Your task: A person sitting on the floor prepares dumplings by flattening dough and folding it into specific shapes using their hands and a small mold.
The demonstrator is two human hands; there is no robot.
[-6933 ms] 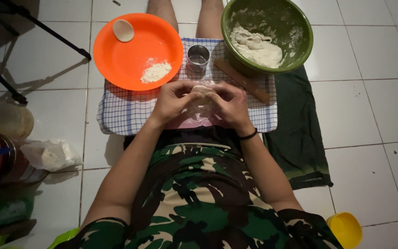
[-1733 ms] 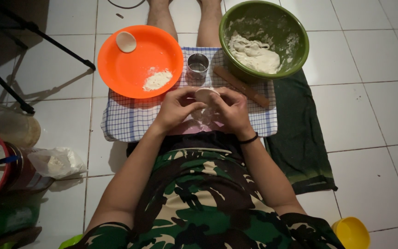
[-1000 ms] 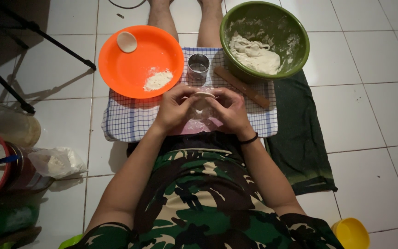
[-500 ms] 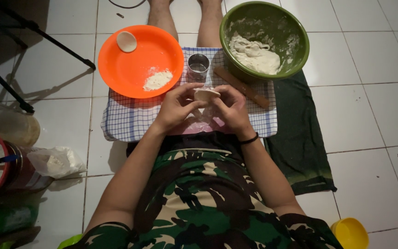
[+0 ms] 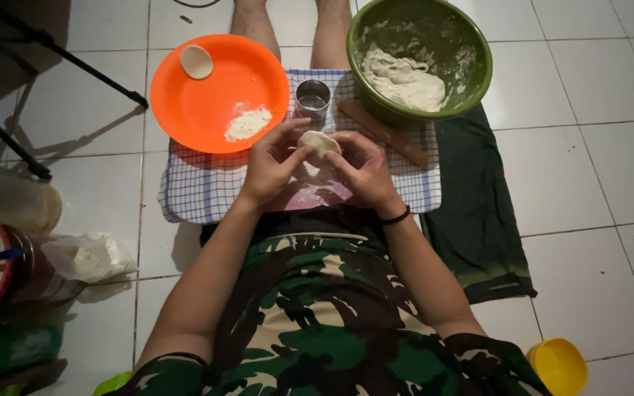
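Pale dough piece sat at frame centre, pinched between left hand and right hand over checked cloth.

plate left | cup between | bowl right | all on cloth

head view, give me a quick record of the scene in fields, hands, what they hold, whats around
left hand: fingers on the left side of the dough piece
right hand: fingers on its right side
dough piece: small, pale, rounded, held between both hands above the checked cloth
orange plate: holds a flour heap and one flat dough disc
green bowl: holds a dough mass
metal ring cutter: upright between plate and bowl
rolling pin: lies on the cloth below the bowl
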